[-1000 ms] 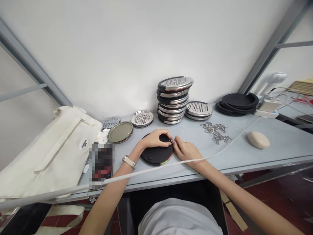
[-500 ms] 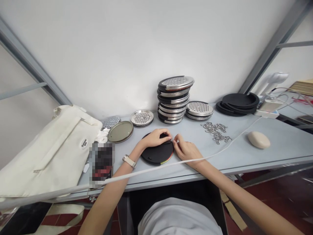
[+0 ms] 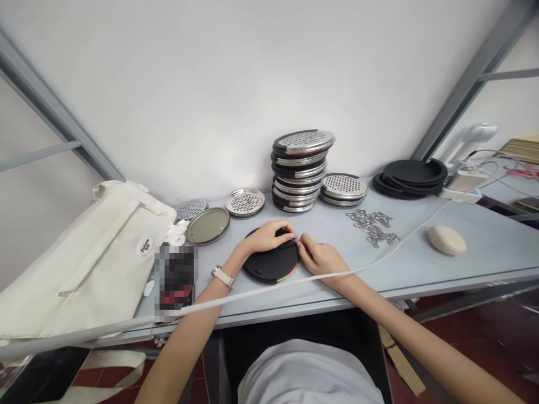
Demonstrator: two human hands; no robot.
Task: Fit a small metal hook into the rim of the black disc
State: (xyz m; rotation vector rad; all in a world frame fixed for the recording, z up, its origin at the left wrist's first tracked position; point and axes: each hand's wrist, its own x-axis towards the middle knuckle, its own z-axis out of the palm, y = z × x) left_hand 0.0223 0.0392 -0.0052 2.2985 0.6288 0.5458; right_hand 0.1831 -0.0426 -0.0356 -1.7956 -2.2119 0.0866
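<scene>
A round black disc [image 3: 273, 264] lies on the table in front of me, with a strip of yellow and red along its right front rim. My left hand [image 3: 269, 235] rests over its far side, thumb and fingertips pinched at the right edge. Between the fingertips of both hands sits a small metal clip [image 3: 295, 240], mostly hidden. Just beyond the rim, my right hand [image 3: 322, 257] pinches at the same piece from the right. A loose pile of small metal clips [image 3: 373, 227] lies farther right.
Behind stands a tall stack of grater discs [image 3: 298, 174], beside a shorter stack [image 3: 344, 188]. Black round holders [image 3: 408, 177] are piled back right. Olive discs [image 3: 208, 225] and a cream bag [image 3: 96, 258] lie left. A beige oval object [image 3: 446, 240] sits right. A white cable [image 3: 261, 292] crosses in front.
My left thumb has moved up towards its fingertips, closing the gap that showed a second ago. My right hand has barely shifted at the rim; the disc stays put.
</scene>
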